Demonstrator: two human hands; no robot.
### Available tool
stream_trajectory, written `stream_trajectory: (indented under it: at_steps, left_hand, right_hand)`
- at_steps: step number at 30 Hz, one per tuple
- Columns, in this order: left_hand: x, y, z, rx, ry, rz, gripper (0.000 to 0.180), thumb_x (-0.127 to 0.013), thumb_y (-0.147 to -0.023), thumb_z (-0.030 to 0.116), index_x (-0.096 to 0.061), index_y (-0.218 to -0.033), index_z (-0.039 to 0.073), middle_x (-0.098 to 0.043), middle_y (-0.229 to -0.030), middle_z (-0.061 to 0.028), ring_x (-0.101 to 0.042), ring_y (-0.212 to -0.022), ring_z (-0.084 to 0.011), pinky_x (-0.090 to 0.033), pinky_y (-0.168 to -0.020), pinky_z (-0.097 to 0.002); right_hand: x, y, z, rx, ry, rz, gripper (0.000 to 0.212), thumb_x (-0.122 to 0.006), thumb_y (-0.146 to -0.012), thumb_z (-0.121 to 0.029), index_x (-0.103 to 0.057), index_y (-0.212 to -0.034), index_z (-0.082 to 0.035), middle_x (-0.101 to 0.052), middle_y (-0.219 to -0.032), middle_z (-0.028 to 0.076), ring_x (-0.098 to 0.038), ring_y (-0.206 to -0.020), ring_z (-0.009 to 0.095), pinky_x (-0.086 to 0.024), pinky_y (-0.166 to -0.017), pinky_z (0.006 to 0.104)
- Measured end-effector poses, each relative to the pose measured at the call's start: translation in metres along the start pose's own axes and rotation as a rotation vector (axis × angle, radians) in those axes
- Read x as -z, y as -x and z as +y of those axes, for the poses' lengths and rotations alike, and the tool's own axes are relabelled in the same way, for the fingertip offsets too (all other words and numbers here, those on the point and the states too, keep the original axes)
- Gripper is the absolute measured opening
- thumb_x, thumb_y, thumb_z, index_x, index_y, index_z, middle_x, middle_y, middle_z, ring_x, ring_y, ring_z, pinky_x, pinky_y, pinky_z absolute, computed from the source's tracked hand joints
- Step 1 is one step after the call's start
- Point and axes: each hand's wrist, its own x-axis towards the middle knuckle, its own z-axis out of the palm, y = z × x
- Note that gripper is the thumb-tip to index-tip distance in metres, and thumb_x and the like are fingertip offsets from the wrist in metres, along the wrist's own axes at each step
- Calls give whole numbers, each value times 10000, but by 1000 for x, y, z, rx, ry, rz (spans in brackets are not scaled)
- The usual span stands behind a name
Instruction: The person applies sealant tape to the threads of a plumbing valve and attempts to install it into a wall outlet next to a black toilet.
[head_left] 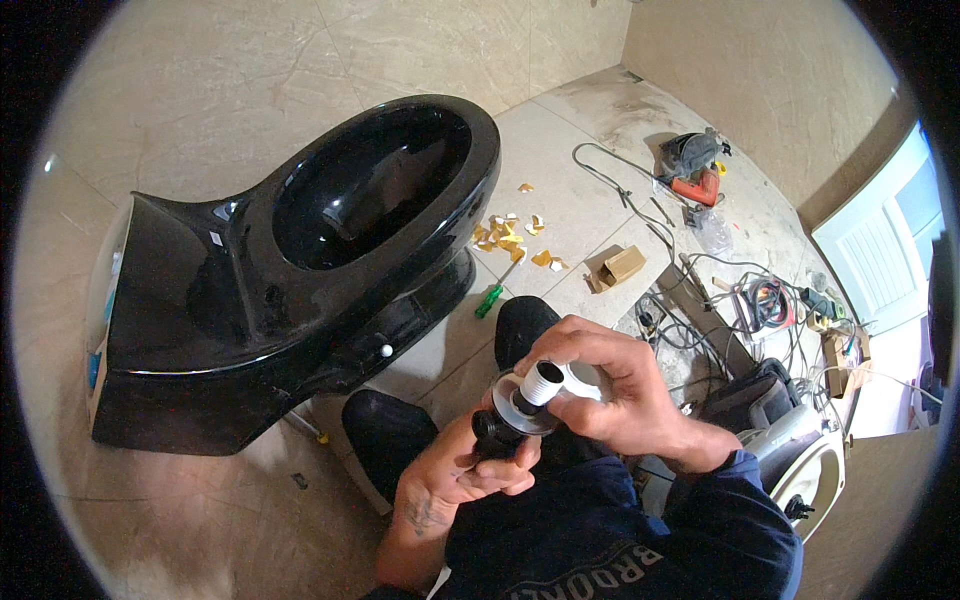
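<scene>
My left hand point(455, 462) is closed around a black plumbing fitting point(493, 432), held above my lap. A white threaded pipe end point(543, 384) with a dark hollow mouth points up from it. Round the base of the thread sits a wide pale washer point(512, 408). My right hand point(630, 390) comes in from the right, its thumb and forefinger curled about a pale plastic ring point(588, 380) beside the threaded end. My fingers partly cover that ring. To the left stands a glossy black toilet bowl point(190, 310), apart from both hands.
A green-handled screwdriver point(489, 300) and yellow-and-white scraps point(500, 235) lie beside the bowl. A small cardboard box point(615, 268), an orange power tool point(698, 187) and tangled cables point(700, 335) are further right. A white lid-like part point(815, 480) rests at lower right.
</scene>
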Motion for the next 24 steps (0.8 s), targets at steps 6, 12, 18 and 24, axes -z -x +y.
stream_trajectory:
  at_steps: [6,12,18,24]
  left_hand:
    - [-4,0,0,33,22,149,646,-281,-983,556,-560,-959,-26,-513,-557,-24,-312,-348,-55,-286,-415,-232]
    - [-2,-19,-27,-985,-839,610,909,-544,-840,646,-252,-1375,-28,-552,-1082,-138,-608,-898,-242,-520,-786,-331]
    - [2,-16,-28,-995,-1649,777,502,-751,-808,220,-476,-1121,-61,-615,-864,-169,-642,-790,-286,-497,-754,-370]
    - [4,5,-27,-952,-1447,616,472,-710,-845,303,-512,-1089,-49,-627,-901,-133,-617,-810,-183,-488,-732,-307]
  right_hand:
    - [3,6,4,49,76,21,232,-657,-759,-44,-624,-981,17,-582,-992,128,-559,-980,234,-437,-848,318]
    - [-3,-4,11,1,128,104,246,-671,-750,-99,-611,-953,25,-585,-985,131,-566,-963,254,-438,-863,337]
    - [-6,-7,4,-47,152,76,232,-674,-749,-96,-608,-938,21,-593,-961,131,-577,-937,247,-447,-842,334]
    - [-3,-11,-16,-58,193,-60,206,-660,-752,-72,-615,-934,15,-607,-926,112,-588,-871,228,-454,-787,315]
